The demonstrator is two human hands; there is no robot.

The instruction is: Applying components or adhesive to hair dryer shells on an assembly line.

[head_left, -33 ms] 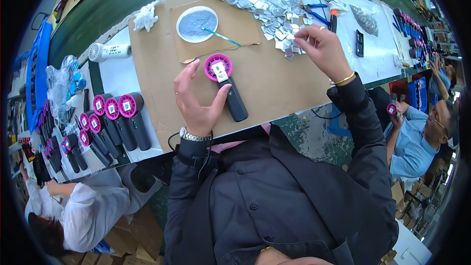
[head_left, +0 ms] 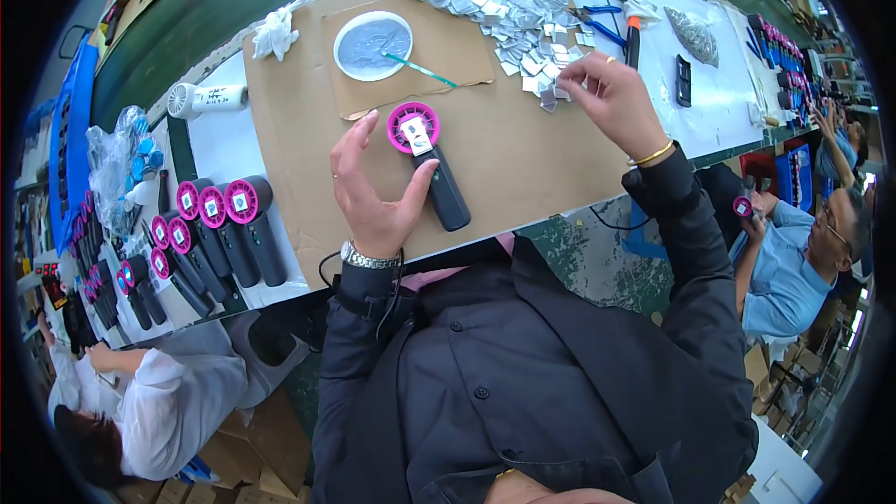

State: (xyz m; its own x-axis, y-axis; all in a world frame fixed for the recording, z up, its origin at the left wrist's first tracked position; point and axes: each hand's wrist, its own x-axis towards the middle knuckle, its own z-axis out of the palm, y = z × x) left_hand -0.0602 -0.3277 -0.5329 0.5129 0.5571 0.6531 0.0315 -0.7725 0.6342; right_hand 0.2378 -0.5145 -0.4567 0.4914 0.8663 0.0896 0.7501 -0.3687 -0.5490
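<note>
A black handheld fan point(head_left: 450, 198) with a magenta ring round its head lies on the brown cardboard sheet point(head_left: 532, 168) before me. White square pieces point(head_left: 415, 136) sit on the middle of its head. My left hand point(head_left: 375, 201) is open beside it, fingers apart, with the thumb close against the handle; I cannot tell whether it touches. Over to the right, my right hand point(head_left: 616, 103) has thumb and forefinger brought together at the edge of a heap of small silvery square plates point(head_left: 518, 23). Whatever is between those fingertips, if anything, is too small to make out.
A white bowl point(head_left: 371, 77) of grey paste stands at the back, a green stick point(head_left: 420, 70) leaning over its rim. Several similar fans point(head_left: 266, 247) are lined up left. Blue-handled pliers point(head_left: 607, 30) and a black plastic part point(head_left: 684, 82) lie right. Other people point(head_left: 789, 261) sit on both sides.
My right hand has shifted very slightly downward by the plates. My left hand and the fan stay as they were.
</note>
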